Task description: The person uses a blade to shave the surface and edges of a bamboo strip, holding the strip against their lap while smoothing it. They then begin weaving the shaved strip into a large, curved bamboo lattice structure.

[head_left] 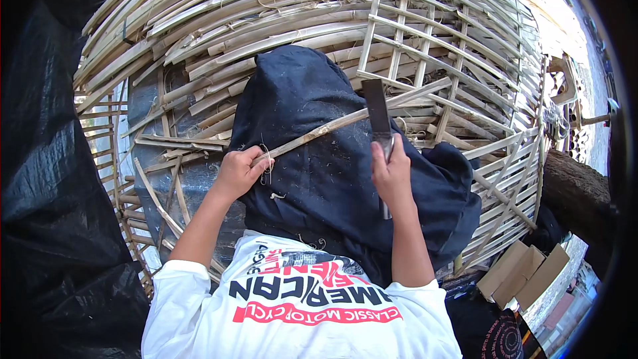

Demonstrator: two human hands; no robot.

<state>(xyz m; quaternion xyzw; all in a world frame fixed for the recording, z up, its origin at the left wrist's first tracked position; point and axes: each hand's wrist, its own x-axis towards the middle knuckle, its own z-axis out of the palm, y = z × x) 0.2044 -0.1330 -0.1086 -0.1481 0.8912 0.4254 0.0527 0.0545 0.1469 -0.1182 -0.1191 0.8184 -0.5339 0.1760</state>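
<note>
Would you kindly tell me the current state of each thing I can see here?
Left hand: closed around the strip's end.
Right hand: closed on the knife.
Long pale bamboo strip: held slanted across the lap.
Flat dark-bladed knife: upright, blade against the strip.
Dark navy cloth: draped over the lap, flecked with shavings.
Brown cardboard box: flaps open.

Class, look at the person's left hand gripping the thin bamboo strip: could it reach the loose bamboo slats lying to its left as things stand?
Probably yes: the left hand is beside the loose pale bamboo slats with nothing between, but its grip is occupied by the long thin bamboo strip.
</note>
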